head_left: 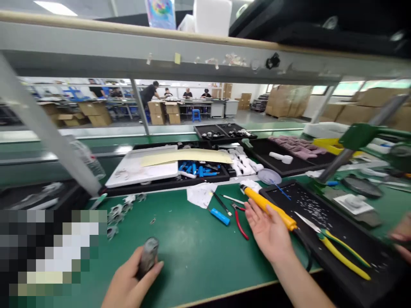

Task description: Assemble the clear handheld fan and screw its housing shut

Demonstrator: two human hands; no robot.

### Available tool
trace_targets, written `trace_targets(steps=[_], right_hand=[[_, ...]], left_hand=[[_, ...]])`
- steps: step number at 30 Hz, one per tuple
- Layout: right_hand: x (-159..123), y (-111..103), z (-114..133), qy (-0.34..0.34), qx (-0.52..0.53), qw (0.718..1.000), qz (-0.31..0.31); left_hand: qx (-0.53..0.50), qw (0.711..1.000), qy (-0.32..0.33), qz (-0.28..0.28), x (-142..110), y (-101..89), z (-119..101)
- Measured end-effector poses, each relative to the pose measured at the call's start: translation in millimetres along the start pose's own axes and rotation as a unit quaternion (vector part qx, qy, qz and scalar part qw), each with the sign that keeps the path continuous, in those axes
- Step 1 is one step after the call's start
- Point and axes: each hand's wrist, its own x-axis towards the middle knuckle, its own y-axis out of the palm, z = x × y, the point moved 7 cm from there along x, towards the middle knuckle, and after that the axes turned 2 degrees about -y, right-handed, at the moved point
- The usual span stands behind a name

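Observation:
My left hand (133, 273) is closed round a dark grey, rounded part (149, 252) just above the green mat, its lower end hidden by the fingers. My right hand (268, 231) is palm up with its fingers spread, and nothing lies in the palm. Right behind its fingers and thumb is a yellow corded power tool (272, 207), resting by the tray edge; whether the thumb touches it I cannot tell. Red-handled cutters (239, 220) and a blue battery cell (220, 216) lie left of that hand. Grey plastic pieces (117, 211) sit in a row at the mat's left.
Yellow-green-handled pliers (345, 254) lie across a black tray (282, 194) with scattered bits. A white lid (144, 171) and blue cells fill a tray behind. A green hand press (369, 137) stands right; another person's hand (403, 235) shows there. A shelf crosses overhead.

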Motion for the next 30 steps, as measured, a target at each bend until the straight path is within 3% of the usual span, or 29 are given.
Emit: trace_targets(steps=[3, 5, 7, 8, 10, 11, 12, 13, 15, 17, 19, 24, 30], right_hand=[[-18.2, 19.2, -8.1, 0.043, -0.012, 0.997, 0.06], [-51.6, 38.6, -17.1, 0.07, -0.074, 0.983, 0.151], [-91.4, 63.1, -24.9, 0.037, -0.25, 0.921, 0.297], [-108.6, 72.9, -29.0, 0.006, -0.343, 0.869, 0.357], [-128.8, 84.7, -33.5, -0.055, -0.463, 0.782, 0.414], [-130.9, 86.6, -33.3, -0.068, -0.488, 0.767, 0.412], [-129.1, 86.2, -31.5, -0.065, -0.489, 0.775, 0.395], [-125.1, 83.6, -29.1, -0.046, -0.472, 0.8, 0.369], [-119.7, 76.1, -27.4, 0.037, -0.405, 0.856, 0.32], [-122.4, 71.6, -26.3, 0.114, -0.344, 0.885, 0.292], [-130.3, 71.2, -23.7, 0.151, -0.333, 0.884, 0.292], [-150.3, 66.7, -26.9, 0.178, -0.382, 0.832, 0.361], [-150.5, 49.3, -40.1, 0.181, -0.394, 0.828, 0.356]], left_hand=[[0.016, 0.999, 0.037, 0.028, -7.4, -1.2, -39.2], [0.073, 0.991, 0.081, 0.08, -12.2, 7.6, -65.3], [0.143, 0.975, 0.116, 0.124, -16.8, 17.2, -87.2], [0.165, 0.968, 0.127, 0.14, -18.7, 20.8, -96.3], [0.155, 0.965, 0.134, 0.165, -21.2, 23.9, -110.4], [0.122, 0.968, 0.133, 0.175, -22.0, 23.5, -115.3], [0.076, 0.972, 0.131, 0.179, -22.7, 21.6, -118.9], [0.026, 0.975, 0.13, 0.176, -23.1, 18.6, -121.1], [-0.067, 0.976, 0.136, 0.154, -24.3, 11.3, -122.7], [-0.137, 0.971, 0.146, 0.127, -26.5, 6.2, -121.9], [-0.198, 0.963, 0.15, 0.106, -28.9, 4.9, -121.0], [-0.302, 0.937, 0.147, 0.091, -32.7, 11.5, -126.3], [-0.327, 0.924, 0.178, 0.09, -36.6, 14.8, -140.3]])
